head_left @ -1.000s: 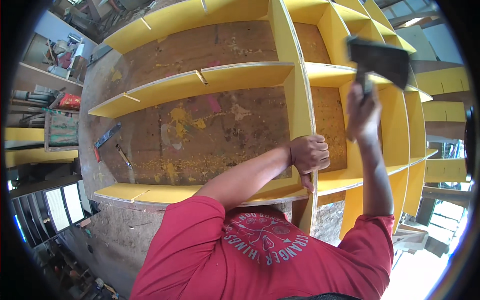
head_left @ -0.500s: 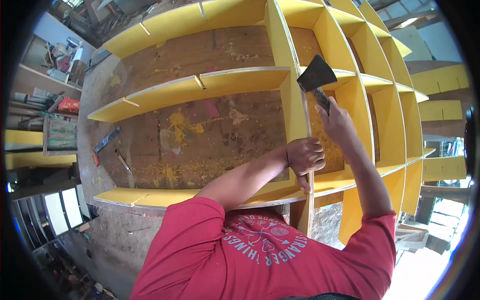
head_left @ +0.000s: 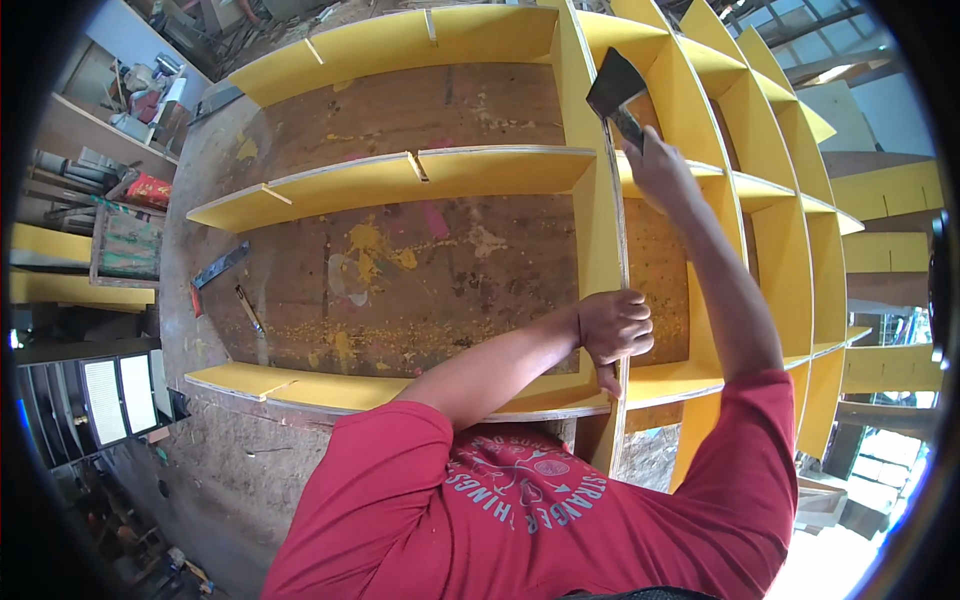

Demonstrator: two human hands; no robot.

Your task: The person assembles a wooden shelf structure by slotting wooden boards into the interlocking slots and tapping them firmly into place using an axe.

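Note:
My right hand (head_left: 660,170) is closed round the handle of a hatchet (head_left: 617,84) with a broad dark blade. The blade sits by the top edge of a long upright yellow board (head_left: 601,215), toward its far end; I cannot tell if they touch. Nearer to me, my left hand (head_left: 614,327) grips that same board's edge, fingers wrapped over it and thumb pointing down along it. This board crosses the ends of several yellow slats, among them a notched middle slat (head_left: 390,180) and a notched near slat (head_left: 330,388).
To the right, more yellow boards (head_left: 775,215) interlock into a grid of compartments. On the paint-spattered brown tabletop (head_left: 450,265) at left lie a try square (head_left: 220,264) and a slim tool (head_left: 248,310). Cluttered shelves (head_left: 135,125) stand farther left.
The hatchet in my right hand has moved away from me along the board, toward its far end. My left hand keeps its hold on the board. The whole view has shifted slightly.

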